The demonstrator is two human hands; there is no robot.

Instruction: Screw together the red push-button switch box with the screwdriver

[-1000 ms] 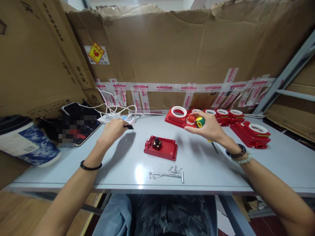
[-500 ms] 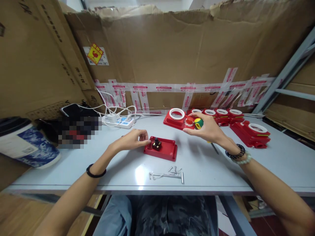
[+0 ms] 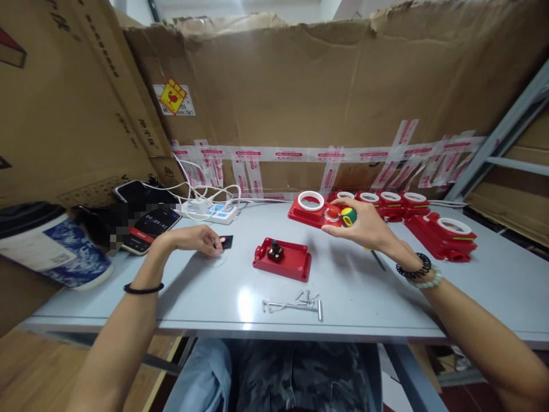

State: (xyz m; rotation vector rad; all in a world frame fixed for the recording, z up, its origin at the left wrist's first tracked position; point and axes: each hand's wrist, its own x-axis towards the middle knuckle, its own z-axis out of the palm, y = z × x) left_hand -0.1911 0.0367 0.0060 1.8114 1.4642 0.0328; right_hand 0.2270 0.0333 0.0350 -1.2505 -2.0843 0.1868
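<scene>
Left hand point(image 3: 193, 237): my fingers point(image 3: 213, 245) curl down on the desk point(image 3: 429, 286), tips touching a small black part point(image 3: 225, 242). Right hand point(image 3: 364, 226): my fingers pinch a red lid point(image 3: 317, 209) with green button point(image 3: 349, 215), raised behind the open red box point(image 3: 282, 258).

The left hand point(image 3: 195, 237) has left the red base point(image 3: 282, 258) (fingers now at a small black part point(image 3: 225, 241)).

The phone point(image 3: 149, 227), lying left of the white power strip point(image 3: 210, 212), is showing a timer reading 00:09:42. The yellow-and-red sticker point(image 3: 172, 96) and the tape print are staying illegible.
</scene>
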